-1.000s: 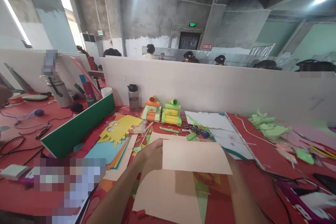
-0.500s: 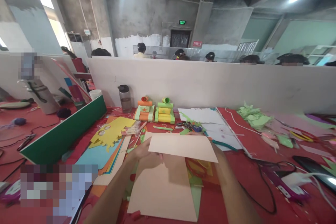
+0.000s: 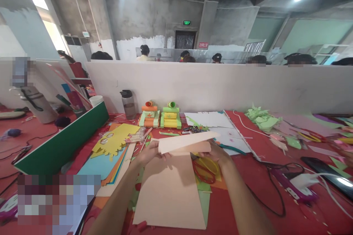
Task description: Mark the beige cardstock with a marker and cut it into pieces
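Observation:
Between my two hands is a pale peach sheet of paper (image 3: 187,142), curled over along its length into a loose roll. My left hand (image 3: 151,153) pinches its left end. At the right end, my right hand (image 3: 213,151) is closed on the paper, with some fingers hidden behind it. Below the roll, a larger peach sheet (image 3: 169,194) lies flat on the red table. Red-handled scissors (image 3: 204,174) rest on yellow and green paper, just under my right hand. A small red piece (image 3: 142,225) sits on the flat sheet's near left corner.
Two paper tanks (image 3: 149,116) stand at the back near a water bottle (image 3: 128,103). Coloured sheets (image 3: 96,161) lie at left beside a green board (image 3: 66,137). At right are a power strip (image 3: 293,187), a black phone (image 3: 328,172) and cables. A white partition (image 3: 193,84) runs behind.
The held peach sheet has gone from nearly flat to curled over into a loose roll. My right hand has moved left and its fingers have come round the paper's end.

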A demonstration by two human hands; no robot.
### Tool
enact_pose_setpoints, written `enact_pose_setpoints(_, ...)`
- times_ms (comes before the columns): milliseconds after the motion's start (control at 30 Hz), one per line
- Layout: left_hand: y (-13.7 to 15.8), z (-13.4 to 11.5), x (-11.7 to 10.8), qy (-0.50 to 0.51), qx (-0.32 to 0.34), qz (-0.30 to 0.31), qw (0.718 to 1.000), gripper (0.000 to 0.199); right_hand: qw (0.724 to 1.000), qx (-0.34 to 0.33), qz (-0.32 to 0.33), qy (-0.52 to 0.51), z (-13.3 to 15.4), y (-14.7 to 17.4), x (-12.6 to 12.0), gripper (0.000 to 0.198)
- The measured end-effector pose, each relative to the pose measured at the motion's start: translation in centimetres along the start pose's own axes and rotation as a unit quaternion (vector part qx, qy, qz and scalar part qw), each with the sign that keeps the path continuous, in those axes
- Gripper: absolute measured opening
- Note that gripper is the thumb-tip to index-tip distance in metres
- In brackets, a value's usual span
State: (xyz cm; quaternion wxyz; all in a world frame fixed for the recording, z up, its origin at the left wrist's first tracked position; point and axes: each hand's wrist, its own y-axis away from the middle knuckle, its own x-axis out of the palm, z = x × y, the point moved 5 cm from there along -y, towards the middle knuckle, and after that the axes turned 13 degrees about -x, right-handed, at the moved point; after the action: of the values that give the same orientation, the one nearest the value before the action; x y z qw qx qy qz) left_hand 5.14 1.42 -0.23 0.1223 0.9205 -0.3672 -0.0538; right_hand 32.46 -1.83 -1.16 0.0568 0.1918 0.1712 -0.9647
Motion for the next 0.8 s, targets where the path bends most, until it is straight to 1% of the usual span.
enact_pose_setpoints(133,-0.8,1.1,-0.2,0.036,-0.014,-0.005,0.999,0.031,0.997,0.031,0.030,-0.060,-0.6,-0.1,0.7,0.040)
enact_pose_setpoints(267,-0.8,1.1,-0.2,0.039,-0.015,0.002,0.999,0.030,0.994,0.046,0.040,-0.088,-0.8,-0.1,0.9,0.048)
enact_pose_setpoints(467,-0.1,0.2,-0.4,-0.006,0.010,0.011,1.000,0.026,0.995,0.033,0.037,-0.085,0.2,0.2,0.0,0.061)
enact_pose_setpoints(600,0.0,-0.1,-0.7,-0.037,0.019,0.004,0.999,0.023,0.995,0.029,0.036,-0.093,0.7,0.3,0.2,0.067)
enact_pose_setpoints(733,-0.1,-0.2,-0.8,-0.061,0.030,0.000,0.998,0.022,0.995,0.026,0.033,-0.092,0.9,0.1,0.4,0.068)
enact_pose_setpoints(800,-0.1,-0.3,-0.8,-0.070,0.036,-0.005,0.997,0.022,0.997,0.010,0.025,-0.076,1.2,0.0,0.2,0.066)
